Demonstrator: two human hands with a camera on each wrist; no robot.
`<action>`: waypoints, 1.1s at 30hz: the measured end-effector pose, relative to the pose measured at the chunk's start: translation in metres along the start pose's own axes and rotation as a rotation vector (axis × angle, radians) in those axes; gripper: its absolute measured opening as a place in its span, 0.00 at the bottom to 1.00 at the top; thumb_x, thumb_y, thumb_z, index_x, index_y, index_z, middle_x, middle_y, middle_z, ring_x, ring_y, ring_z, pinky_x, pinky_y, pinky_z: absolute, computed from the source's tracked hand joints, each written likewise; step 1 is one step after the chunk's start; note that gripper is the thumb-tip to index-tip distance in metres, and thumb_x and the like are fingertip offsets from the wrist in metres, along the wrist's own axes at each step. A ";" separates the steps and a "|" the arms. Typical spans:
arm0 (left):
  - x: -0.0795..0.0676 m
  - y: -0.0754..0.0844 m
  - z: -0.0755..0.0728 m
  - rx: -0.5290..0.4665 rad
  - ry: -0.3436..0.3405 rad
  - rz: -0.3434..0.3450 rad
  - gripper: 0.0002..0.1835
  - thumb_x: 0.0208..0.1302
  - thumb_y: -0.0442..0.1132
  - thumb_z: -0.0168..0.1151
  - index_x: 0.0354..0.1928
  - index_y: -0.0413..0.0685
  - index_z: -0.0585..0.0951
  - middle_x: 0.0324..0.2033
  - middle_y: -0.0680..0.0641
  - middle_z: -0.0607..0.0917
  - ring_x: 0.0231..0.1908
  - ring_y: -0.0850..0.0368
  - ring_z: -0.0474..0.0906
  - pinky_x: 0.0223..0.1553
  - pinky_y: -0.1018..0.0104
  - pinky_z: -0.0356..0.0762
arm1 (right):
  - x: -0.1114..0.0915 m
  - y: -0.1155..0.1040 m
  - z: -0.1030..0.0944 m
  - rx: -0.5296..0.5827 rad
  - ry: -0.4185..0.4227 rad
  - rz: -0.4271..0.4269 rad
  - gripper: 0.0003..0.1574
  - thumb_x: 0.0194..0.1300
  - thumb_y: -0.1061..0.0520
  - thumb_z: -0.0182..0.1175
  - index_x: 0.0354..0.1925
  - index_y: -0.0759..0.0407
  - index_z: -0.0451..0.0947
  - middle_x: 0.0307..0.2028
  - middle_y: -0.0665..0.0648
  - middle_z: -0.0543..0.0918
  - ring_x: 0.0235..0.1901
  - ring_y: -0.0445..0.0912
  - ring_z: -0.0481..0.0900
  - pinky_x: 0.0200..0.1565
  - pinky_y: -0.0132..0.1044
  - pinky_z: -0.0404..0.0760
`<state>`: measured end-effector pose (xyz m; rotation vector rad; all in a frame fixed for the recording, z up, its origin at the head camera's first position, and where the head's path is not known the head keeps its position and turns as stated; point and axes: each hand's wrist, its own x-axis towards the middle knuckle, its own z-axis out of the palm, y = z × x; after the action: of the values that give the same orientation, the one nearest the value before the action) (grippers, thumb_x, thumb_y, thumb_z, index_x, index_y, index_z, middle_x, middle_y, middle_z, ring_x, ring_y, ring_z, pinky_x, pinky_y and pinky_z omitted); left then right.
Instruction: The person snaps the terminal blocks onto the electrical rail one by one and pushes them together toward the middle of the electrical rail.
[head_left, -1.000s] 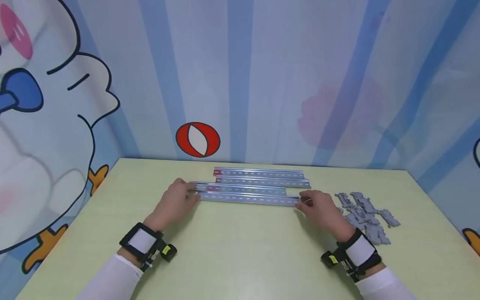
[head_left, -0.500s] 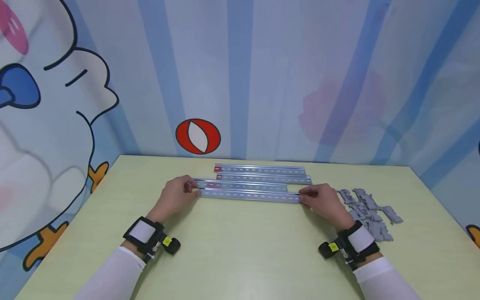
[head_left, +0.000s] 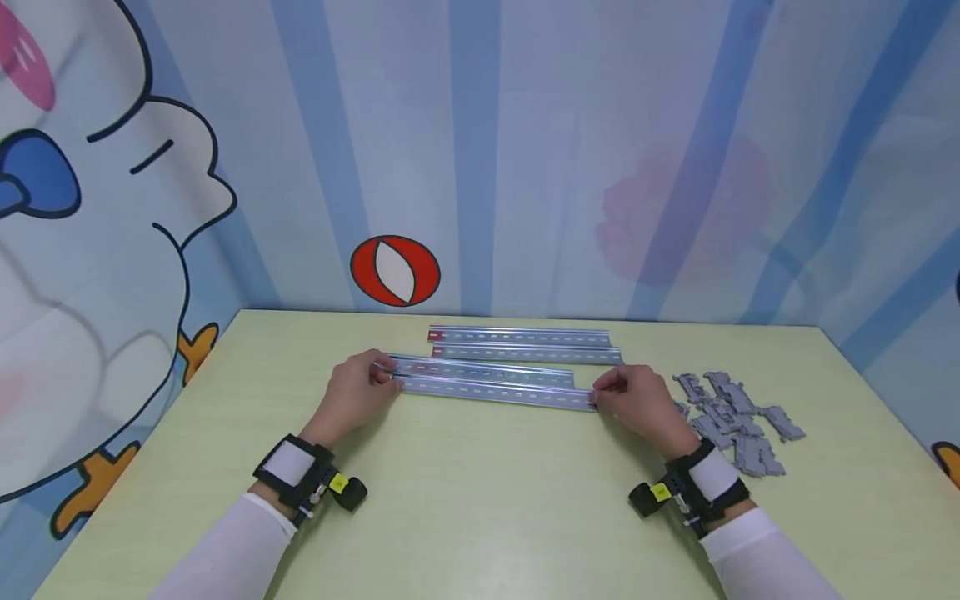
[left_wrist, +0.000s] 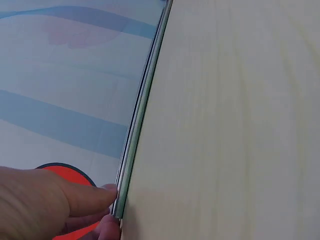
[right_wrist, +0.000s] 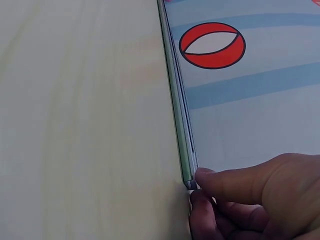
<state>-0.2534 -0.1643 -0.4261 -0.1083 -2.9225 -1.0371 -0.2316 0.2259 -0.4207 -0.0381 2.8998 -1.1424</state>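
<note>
Four slotted metal DIN rails lie roughly parallel across the table. My left hand (head_left: 358, 389) pinches the left end of the nearest rail (head_left: 495, 392), its fingertips also right at the left end of the second rail (head_left: 487, 372). My right hand (head_left: 637, 404) pinches the nearest rail's right end between thumb and fingers. Both wrist views show this rail edge-on: the left hand (left_wrist: 60, 202) at one end, the right hand (right_wrist: 265, 195) at the other. Farther back lie two more rails, a rear rail (head_left: 525, 337) and one just before it (head_left: 532, 354), each with a red mark at its left end.
A loose pile of grey plastic pieces (head_left: 731, 421) lies on the table (head_left: 480, 500) to the right of my right hand. Behind the table's back edge rises a blue-striped backdrop (head_left: 540, 167) with cartoon prints.
The right end of the nearest rail has swung slightly toward me with my right hand, so the rail slants a little. The strip between the two front rails and the rear pair has widened.
</note>
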 end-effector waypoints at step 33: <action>-0.005 -0.005 -0.010 -0.062 -0.041 -0.044 0.08 0.63 0.41 0.67 0.38 0.44 0.87 0.37 0.41 0.86 0.38 0.49 0.76 0.34 0.68 0.75 | 0.002 0.017 -0.004 0.391 -0.040 0.069 0.17 0.60 0.59 0.69 0.47 0.67 0.85 0.46 0.64 0.87 0.33 0.37 0.85 0.36 0.31 0.87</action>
<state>-0.2488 -0.1746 -0.4214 -0.0682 -2.9422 -1.1464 -0.2337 0.2409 -0.4292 0.0458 2.5682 -1.6465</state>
